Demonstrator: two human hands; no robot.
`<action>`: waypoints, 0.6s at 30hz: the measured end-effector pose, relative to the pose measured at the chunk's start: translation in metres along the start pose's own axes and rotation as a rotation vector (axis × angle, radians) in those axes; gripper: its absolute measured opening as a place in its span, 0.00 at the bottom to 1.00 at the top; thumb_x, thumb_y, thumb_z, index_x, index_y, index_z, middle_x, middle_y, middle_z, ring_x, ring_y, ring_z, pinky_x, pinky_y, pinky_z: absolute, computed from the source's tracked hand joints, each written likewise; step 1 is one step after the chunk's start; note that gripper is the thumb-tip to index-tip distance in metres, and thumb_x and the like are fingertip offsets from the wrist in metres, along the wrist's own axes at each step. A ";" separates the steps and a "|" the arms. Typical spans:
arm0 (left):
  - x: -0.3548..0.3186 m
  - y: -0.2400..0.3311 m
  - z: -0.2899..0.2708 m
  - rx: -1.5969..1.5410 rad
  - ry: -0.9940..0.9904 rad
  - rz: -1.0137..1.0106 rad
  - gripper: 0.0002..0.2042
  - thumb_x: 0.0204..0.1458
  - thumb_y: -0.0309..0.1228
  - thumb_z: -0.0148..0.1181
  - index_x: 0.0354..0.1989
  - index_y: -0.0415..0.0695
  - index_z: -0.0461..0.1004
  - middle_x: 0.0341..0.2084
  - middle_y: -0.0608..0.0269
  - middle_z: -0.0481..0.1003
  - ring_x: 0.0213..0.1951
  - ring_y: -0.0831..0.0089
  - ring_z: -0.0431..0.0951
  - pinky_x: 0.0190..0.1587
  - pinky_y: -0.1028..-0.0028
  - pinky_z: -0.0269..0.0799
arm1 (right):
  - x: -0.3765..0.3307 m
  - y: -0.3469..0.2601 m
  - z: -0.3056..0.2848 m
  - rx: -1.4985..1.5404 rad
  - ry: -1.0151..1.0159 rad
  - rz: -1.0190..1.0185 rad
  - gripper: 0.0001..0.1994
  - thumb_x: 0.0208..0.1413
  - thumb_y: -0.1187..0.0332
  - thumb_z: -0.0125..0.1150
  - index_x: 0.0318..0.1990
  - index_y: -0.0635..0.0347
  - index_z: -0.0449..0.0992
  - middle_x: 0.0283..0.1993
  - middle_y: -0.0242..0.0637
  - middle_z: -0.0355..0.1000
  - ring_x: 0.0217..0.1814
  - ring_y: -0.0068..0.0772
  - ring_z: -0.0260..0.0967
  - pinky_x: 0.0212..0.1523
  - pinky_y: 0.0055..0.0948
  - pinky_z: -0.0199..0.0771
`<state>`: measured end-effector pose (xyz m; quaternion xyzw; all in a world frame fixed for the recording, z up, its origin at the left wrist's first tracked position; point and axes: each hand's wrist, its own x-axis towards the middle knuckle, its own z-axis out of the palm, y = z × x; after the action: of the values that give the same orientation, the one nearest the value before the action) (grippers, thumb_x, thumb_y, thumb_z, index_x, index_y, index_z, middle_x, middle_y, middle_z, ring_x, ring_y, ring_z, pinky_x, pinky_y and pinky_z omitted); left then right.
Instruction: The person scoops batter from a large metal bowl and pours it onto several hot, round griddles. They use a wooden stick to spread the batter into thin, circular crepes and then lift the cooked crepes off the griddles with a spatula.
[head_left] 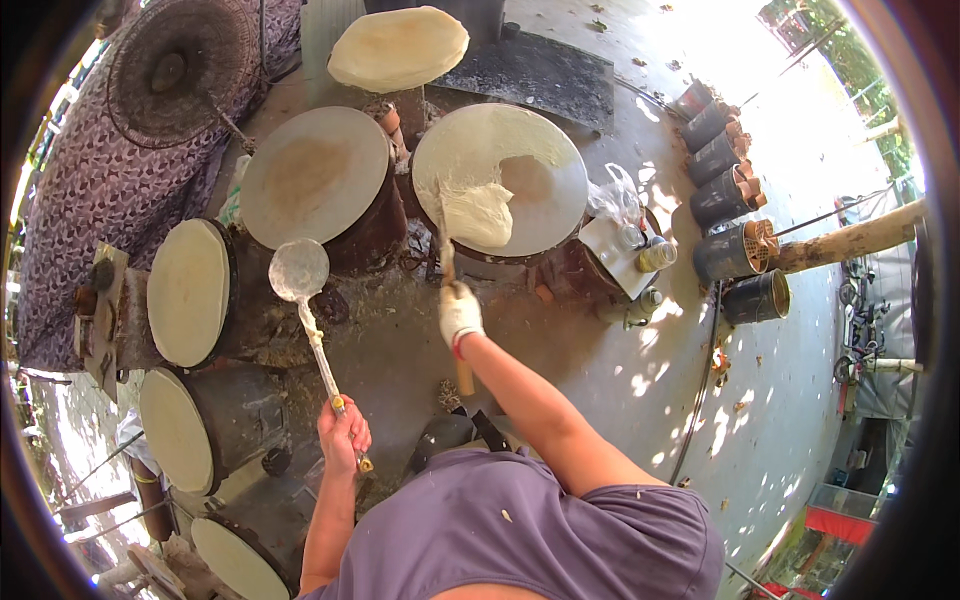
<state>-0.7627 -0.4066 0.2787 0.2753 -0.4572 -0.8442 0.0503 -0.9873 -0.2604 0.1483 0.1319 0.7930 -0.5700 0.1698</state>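
My left hand [343, 436] is wrapped round the handle of a long ladle [298, 270]. The ladle's round, batter-coated head is raised near the edge of a bare grey griddle [320, 175]. In a white glove, my right hand [460, 315] grips a long scraper [446, 240] by its wooden handle. The scraper's blade touches a soft mass of pale batter [478, 215] on the right round griddle [565, 190]. A thin batter layer covers much of that griddle, with a brown bare patch right of the mass.
Round griddles with pale sheets [188, 293] stand on drum stoves along the left. A stack of pale flat rounds [398, 48] sits at the back. To the right, a small table [605, 250] carries jars and a plastic bag. Black buckets [730, 250] line the floor beyond.
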 end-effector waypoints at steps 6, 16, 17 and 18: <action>-0.009 0.005 0.008 -0.117 -0.063 -0.019 0.06 0.57 0.28 0.50 0.41 0.44 0.64 0.14 0.70 0.57 0.08 0.85 0.54 0.09 0.81 0.52 | -0.003 -0.015 -0.031 0.438 0.258 0.224 0.16 0.60 0.60 0.48 0.48 0.63 0.71 0.25 0.31 0.66 0.25 0.21 0.60 0.29 0.24 0.63; -0.005 0.020 0.072 -0.609 -0.354 0.012 0.05 0.61 0.28 0.46 0.41 0.42 0.62 0.15 0.69 0.54 0.08 0.85 0.50 0.08 0.81 0.48 | 0.031 0.039 -0.112 0.403 -0.111 0.181 0.17 0.58 0.61 0.49 0.49 0.64 0.70 0.27 0.35 0.69 0.26 0.28 0.63 0.30 0.28 0.65; -0.003 0.016 0.077 -0.615 -0.324 0.000 0.05 0.61 0.29 0.46 0.41 0.42 0.62 0.16 0.69 0.54 0.09 0.85 0.51 0.09 0.81 0.49 | 0.027 0.048 -0.122 0.261 -0.170 0.152 0.17 0.58 0.61 0.49 0.49 0.63 0.70 0.26 0.34 0.68 0.24 0.26 0.62 0.28 0.28 0.64; -0.001 0.011 0.081 -0.622 -0.294 -0.012 0.05 0.61 0.29 0.45 0.41 0.42 0.62 0.16 0.69 0.54 0.09 0.84 0.51 0.09 0.81 0.50 | 0.017 0.061 -0.135 0.117 -0.230 0.121 0.17 0.57 0.60 0.50 0.49 0.63 0.70 0.24 0.32 0.67 0.22 0.24 0.61 0.25 0.27 0.63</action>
<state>-0.8053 -0.3523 0.3224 0.1251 -0.1788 -0.9740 0.0604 -0.9940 -0.1126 0.1284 0.1233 0.7244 -0.6152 0.2856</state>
